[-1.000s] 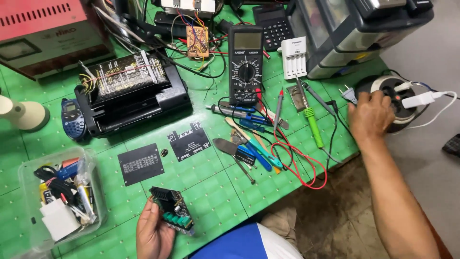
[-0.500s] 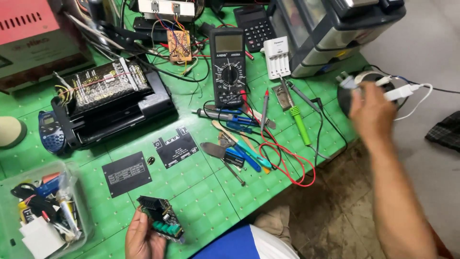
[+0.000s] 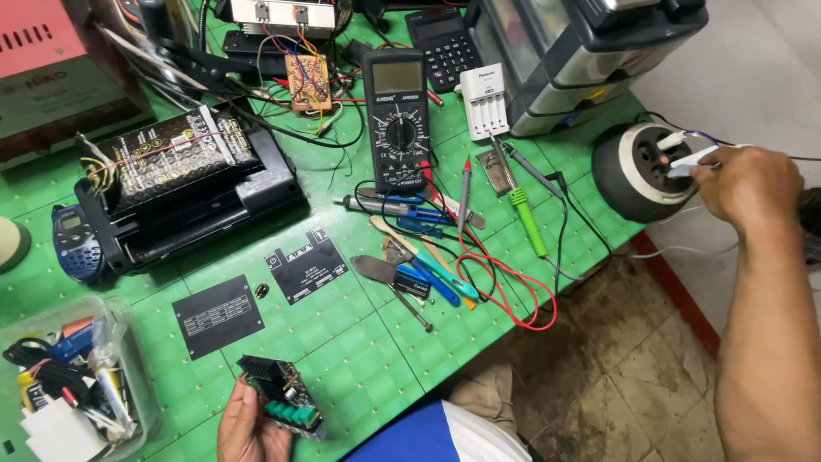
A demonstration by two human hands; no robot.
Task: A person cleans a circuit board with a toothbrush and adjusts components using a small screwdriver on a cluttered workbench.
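Observation:
My left hand [image 3: 246,425] holds a small dark circuit board [image 3: 280,394] with green terminal blocks, low over the front edge of the green table [image 3: 359,342]. My right hand [image 3: 746,184] reaches off the table's right side to a round black socket reel [image 3: 631,169] and grips a white plug [image 3: 689,160] at its top. A white cable runs from there to the right.
A black multimeter [image 3: 398,115] with red and black leads lies mid-table, beside screwdrivers and pliers [image 3: 428,265]. A black opened device [image 3: 180,184] sits at left, two black plates [image 3: 256,295] in front. A clear tub [image 3: 60,389] of parts stands at lower left.
My view has shifted, so the table has slid left in frame. My right hand has stayed at the socket reel, now on the white plug. The left hand still holds the board.

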